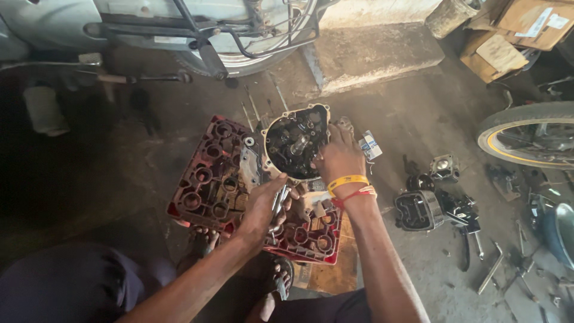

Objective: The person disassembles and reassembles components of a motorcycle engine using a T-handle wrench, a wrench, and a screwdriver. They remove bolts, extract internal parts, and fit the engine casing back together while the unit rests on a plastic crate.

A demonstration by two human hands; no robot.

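An oily engine crankcase (294, 142) with an open round cavity, gears and a shaft inside, stands tilted on a red plastic crate (206, 182). My right hand (338, 157), with yellow and red bands at the wrist, rests on the case's right rim with the fingers reaching into the cavity. My left hand (263, 209) is closed around a slim metal tool (278, 202) just below the case.
A motorcycle (197, 30) is parked at the back with a concrete step (371, 57) beside it. A cylinder head (418, 209) and small engine parts lie on the floor to the right, near loose tools (491, 269), a wheel (529, 134) and cardboard boxes (520, 30).
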